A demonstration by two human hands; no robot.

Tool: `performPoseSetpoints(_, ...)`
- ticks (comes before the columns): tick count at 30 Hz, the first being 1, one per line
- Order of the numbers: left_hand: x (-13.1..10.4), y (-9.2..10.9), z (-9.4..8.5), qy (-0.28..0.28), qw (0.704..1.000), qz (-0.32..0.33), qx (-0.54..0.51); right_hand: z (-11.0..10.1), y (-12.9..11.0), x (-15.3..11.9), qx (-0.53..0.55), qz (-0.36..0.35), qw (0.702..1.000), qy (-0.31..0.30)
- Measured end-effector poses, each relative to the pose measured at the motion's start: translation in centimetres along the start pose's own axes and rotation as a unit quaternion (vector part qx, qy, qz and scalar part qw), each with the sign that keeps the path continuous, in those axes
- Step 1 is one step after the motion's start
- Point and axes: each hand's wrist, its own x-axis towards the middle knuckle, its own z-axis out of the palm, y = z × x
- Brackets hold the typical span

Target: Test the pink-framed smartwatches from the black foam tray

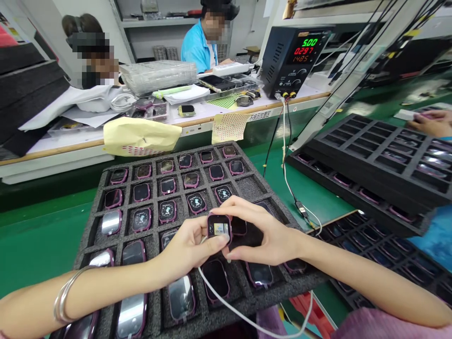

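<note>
A purple-framed smartwatch without a strap (216, 224) is held up over the foam tray, its screen lit. My left hand (192, 242) grips it from the left, with the thumb across the lower part of the screen. Curved around its right side, my right hand (261, 230) has its fingers at the top edge and its thumb near the bottom corner. A white cable (226, 301) runs out from under my left hand and loops to the right. Below, the black foam tray (251, 187) carries rows of similar watches, some with lit dials.
A power supply (294, 61) with lit digits stands on the shelf at the back. Stacked foam trays (374, 155) are at the right, near another person's hand (432, 123). Two people sit beyond the shelf. Yellow bags (141, 136) hang over its edge.
</note>
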Motion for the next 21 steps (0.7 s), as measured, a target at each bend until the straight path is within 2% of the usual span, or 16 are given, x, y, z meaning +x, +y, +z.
performPoseSetpoints(4,0.4,-0.2,0.3,0.059,0.997,0.021,0.038,0.8,0.3,-0.4,-0.098,0.034,0.995,-0.005)
performPoseSetpoints(8,0.5,-0.8,0.1,0.051,0.994,0.049,0.077,1.7,-0.1,-0.9,-0.187,0.036,0.982,0.004)
performPoseSetpoints(10,0.5,-1.1,0.0,0.037,0.994,0.048,0.089,1.3,-0.5,-0.9,-0.228,0.030,0.973,-0.006)
performPoseSetpoints(13,0.5,-1.6,-0.2,0.003,0.996,0.019,0.086,-1.1,-0.6,-0.6,-0.208,0.032,0.977,-0.025)
performPoseSetpoints(15,0.5,-1.7,-0.2,-0.012,0.997,-0.011,0.080,-3.8,0.4,-0.5,-0.198,0.057,0.978,0.004)
performPoseSetpoints(17,0.4,-1.8,-0.3,-0.019,0.996,-0.029,0.084,-6.5,1.9,-0.6,-0.234,0.095,0.967,0.033)
performPoseSetpoints(18,0.4,-1.8,-0.3,-0.024,0.995,-0.032,0.088,-7.7,2.7,-0.8,-0.249,0.119,0.961,0.025)
performPoseSetpoints(21,0.3,-1.7,-0.3,-0.038,0.993,-0.036,0.104,-9.8,3.9,-1.5,-0.269,0.169,0.946,-0.063)
